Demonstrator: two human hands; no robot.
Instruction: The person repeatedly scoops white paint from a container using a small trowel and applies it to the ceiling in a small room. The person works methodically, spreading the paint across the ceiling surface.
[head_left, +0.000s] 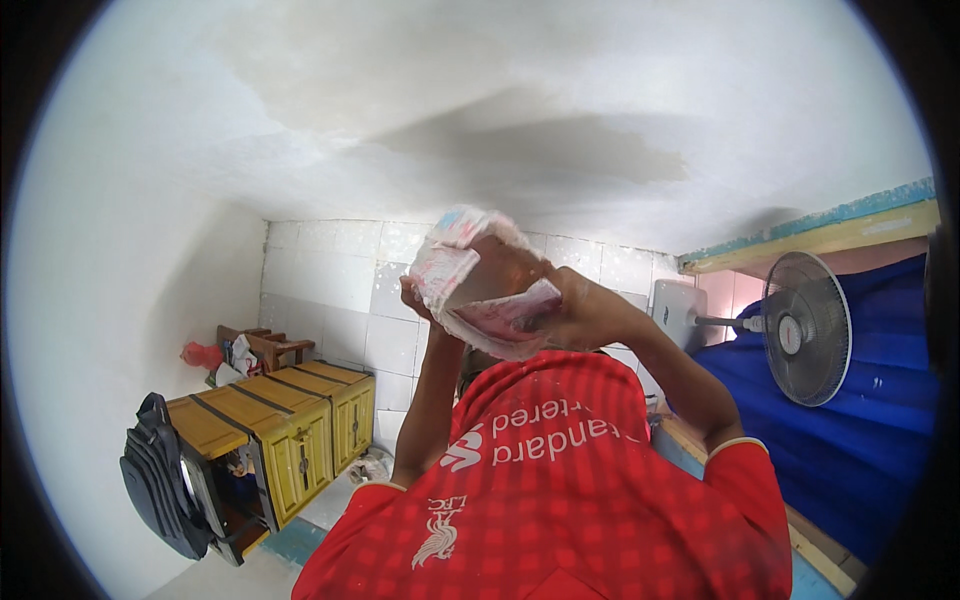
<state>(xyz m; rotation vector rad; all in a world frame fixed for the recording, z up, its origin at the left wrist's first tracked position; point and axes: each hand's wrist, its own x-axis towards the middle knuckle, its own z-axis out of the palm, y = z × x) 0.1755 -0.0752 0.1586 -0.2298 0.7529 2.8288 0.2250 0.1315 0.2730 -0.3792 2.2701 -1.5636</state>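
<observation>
In front of my chest I hold up a soft white, pink and pale-blue patterned piece, bag-like or cloth-like (450,275). Its rim is spread into a wide opening with a brownish inside, and a folded flap shows along the lower edge. My left hand (415,300) grips its left side, with the fingers mostly tucked behind it. On the opposite side, my right hand (575,305) is closed on the rim, slightly blurred. The exact kind of the piece is hard to make out.
A yellow wooden cabinet (292,445) stands at the left with a black backpack (165,480) at its end. Behind it are a wooden stool (272,345) and a red plastic bag (200,355). At right, a standing fan (805,345) is beside a blue cloth (790,450).
</observation>
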